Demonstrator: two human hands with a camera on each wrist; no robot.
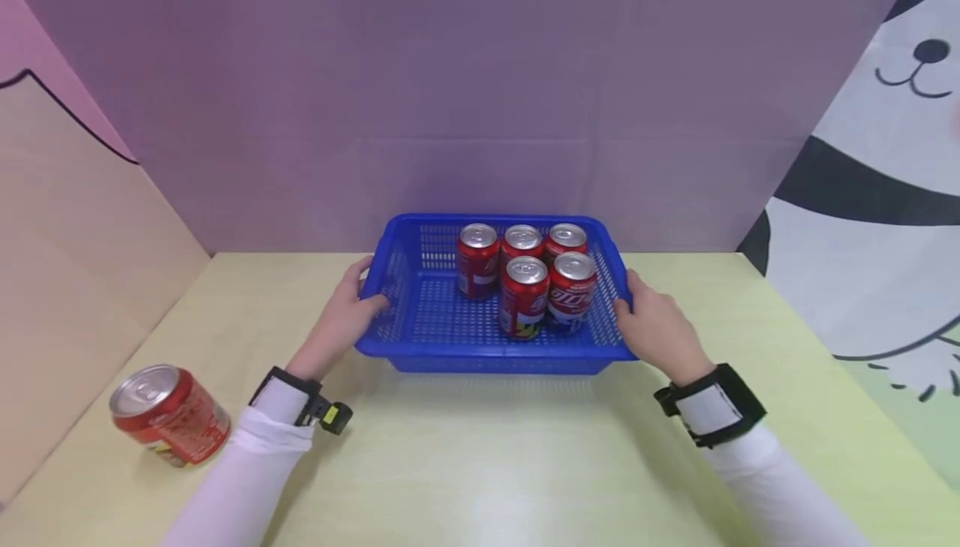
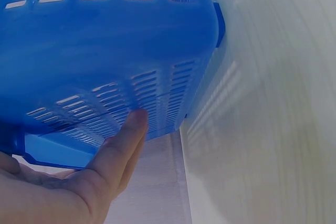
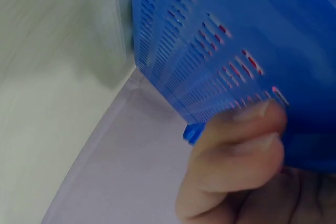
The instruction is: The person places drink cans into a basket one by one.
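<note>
A blue plastic basket [image 1: 450, 330] with slotted walls is held between both hands near the back of the table. Several red soda cans [image 1: 524, 297] stand upright in its middle and right side. My left hand [image 1: 343, 313] grips the left rim, thumb over the edge; the left wrist view shows its fingers [image 2: 118, 153] along the outer wall. On the opposite rim, my right hand [image 1: 663, 328] holds on with the thumb on top and curled fingers [image 3: 236, 156] beneath. Whether the basket's base touches the table cannot be told.
Another red soda can [image 1: 176, 418] is on the pale wooden table [image 1: 480, 464], left of the left forearm. A purple backdrop [image 1: 480, 97] rises right behind the basket. Printed panels flank the table, with a panda [image 1: 892, 280] on the right one.
</note>
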